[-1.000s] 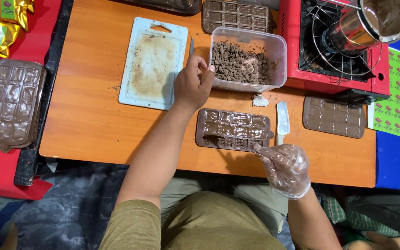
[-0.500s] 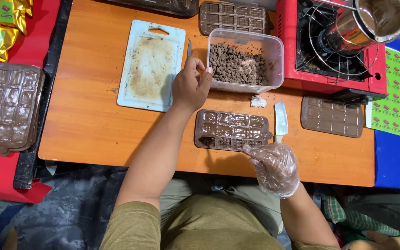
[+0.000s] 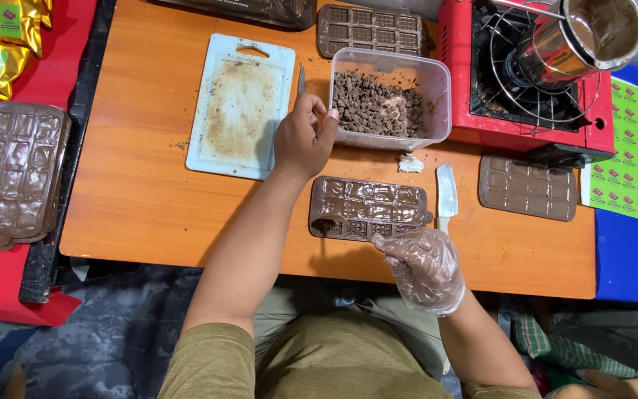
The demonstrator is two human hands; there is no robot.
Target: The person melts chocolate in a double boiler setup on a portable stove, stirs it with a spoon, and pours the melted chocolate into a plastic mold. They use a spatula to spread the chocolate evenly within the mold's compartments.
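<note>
Orange wooden table (image 3: 149,207), red surface (image 3: 1,273) to one side, dark mottled floor (image 3: 112,325), even light

Left hand (image 3: 303,139) touches tub (image 3: 437,81) of brown bits (image 3: 367,103). Gloved right hand (image 3: 424,267) at near edge of filled mould (image 3: 367,209). Scraper (image 3: 446,191) beside mould on desk (image 3: 142,192).

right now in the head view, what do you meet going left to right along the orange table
white cutting board → left hand → chocolate mold in front of the gloved right hand → small knife → filled mold → red stove at the back
</note>
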